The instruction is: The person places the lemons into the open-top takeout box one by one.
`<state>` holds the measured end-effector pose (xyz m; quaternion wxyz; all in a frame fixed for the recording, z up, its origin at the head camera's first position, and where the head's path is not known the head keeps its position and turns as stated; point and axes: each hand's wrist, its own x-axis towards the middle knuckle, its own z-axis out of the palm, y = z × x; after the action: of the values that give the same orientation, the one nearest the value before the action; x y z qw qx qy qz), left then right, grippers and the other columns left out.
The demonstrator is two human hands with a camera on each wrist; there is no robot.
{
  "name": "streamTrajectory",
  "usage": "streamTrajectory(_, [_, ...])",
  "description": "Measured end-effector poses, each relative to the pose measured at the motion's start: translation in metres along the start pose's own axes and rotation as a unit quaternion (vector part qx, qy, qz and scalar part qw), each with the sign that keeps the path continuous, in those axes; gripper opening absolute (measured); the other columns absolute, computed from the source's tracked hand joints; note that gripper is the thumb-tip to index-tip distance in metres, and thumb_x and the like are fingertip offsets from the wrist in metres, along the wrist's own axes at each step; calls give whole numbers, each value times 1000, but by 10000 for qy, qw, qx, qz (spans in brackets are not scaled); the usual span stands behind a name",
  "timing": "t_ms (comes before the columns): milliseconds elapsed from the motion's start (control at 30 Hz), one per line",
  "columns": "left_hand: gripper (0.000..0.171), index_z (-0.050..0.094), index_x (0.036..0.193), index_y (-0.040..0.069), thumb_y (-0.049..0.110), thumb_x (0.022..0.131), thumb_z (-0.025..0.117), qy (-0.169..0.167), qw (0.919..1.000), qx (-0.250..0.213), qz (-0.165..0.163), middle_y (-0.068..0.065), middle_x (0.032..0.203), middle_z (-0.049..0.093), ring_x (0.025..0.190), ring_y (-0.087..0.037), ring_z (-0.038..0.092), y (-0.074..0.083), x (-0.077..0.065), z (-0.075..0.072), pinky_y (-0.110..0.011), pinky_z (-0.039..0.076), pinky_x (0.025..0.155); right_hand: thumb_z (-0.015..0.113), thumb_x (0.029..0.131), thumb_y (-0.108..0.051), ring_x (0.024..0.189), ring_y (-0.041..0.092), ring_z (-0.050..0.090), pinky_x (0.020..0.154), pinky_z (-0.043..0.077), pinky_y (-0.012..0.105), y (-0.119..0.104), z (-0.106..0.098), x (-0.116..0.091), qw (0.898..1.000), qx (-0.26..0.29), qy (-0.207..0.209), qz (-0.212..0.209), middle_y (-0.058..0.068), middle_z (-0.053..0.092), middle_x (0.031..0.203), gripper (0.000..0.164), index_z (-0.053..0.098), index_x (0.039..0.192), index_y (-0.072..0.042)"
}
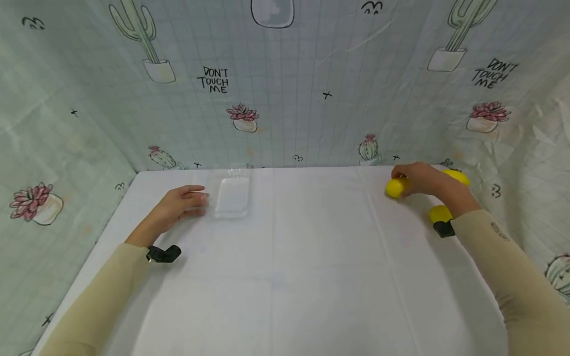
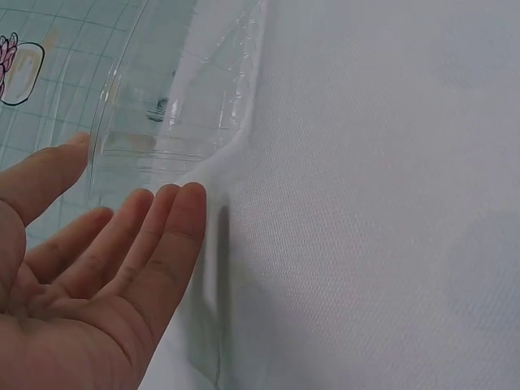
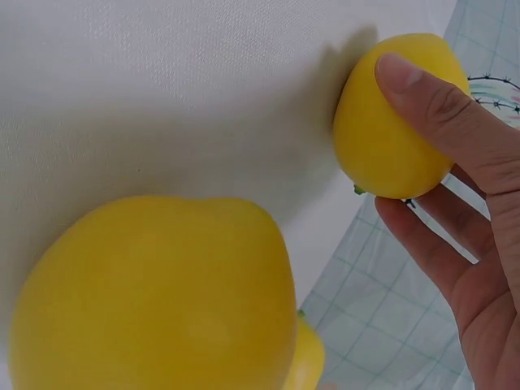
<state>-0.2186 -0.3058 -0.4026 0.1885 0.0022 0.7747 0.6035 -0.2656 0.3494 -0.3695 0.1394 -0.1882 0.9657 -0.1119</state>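
In the head view my right hand (image 1: 420, 179) grips a yellow lemon (image 1: 394, 189) at the far right of the table. The right wrist view has the thumb across this lemon (image 3: 390, 138) and fingers on its other side; a small green stem tip pokes out. Two more lemons are near the right wrist: a nearer lemon (image 1: 440, 214) and a farther lemon (image 1: 459, 176), both partly hidden by the arm. At the left, my left hand (image 1: 175, 207) is held with fingers extended beside a clear plastic container (image 1: 232, 215). Nothing is in its grasp; whether the fingertips touch the container is unclear.
A white cloth covers the table (image 1: 276, 277). Behind its far edge hangs a curtain (image 1: 294, 118) printed with cacti, and similar sheeting encloses both sides. Dark camera mounts sit on both wrists, the left mount (image 1: 164, 254) close above the cloth.
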Motion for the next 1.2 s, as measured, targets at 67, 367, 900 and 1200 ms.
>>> streamTrajectory(67, [69, 27, 159, -1, 19, 103, 63, -24, 10000, -75, -37, -26, 155, 41, 120, -14, 61, -1, 1, 0, -38, 57, 101, 88, 81, -20, 100, 31, 57, 95, 53, 56, -1, 1, -2, 10000, 28, -11, 3, 14, 65, 116, 52, 62, 123, -3])
streamTrajectory(367, [61, 31, 156, -4, 15, 105, 59, -224, 9987, -454, -84, -25, 158, 36, 128, -17, 56, -2, 2, 1, -41, 53, 106, 89, 80, -19, 111, 39, 58, 102, 50, 62, -6, 5, -4, 9991, -383, 47, -174, 22, 62, 126, 58, 65, 129, 2])
streamTrajectory(900, [58, 34, 155, -6, 12, 105, 58, 23, 9939, -1015, -439, -19, 152, 45, 123, -15, 62, 1, 2, 1, -40, 46, 112, 85, 84, -17, 112, 40, 61, 102, 50, 61, -28, 4, -9, 9981, -417, 364, -258, 22, 65, 129, 56, 64, 134, -3])
streamTrajectory(1200, [56, 37, 154, -4, 9, 104, 58, 27, 9927, -1095, -510, -21, 159, 36, 126, -12, 60, 7, 5, 4, -35, 48, 110, 85, 85, -21, 103, 32, 64, 98, 54, 56, -43, 2, -11, 9974, -395, 483, -353, 19, 67, 128, 58, 63, 137, -6])
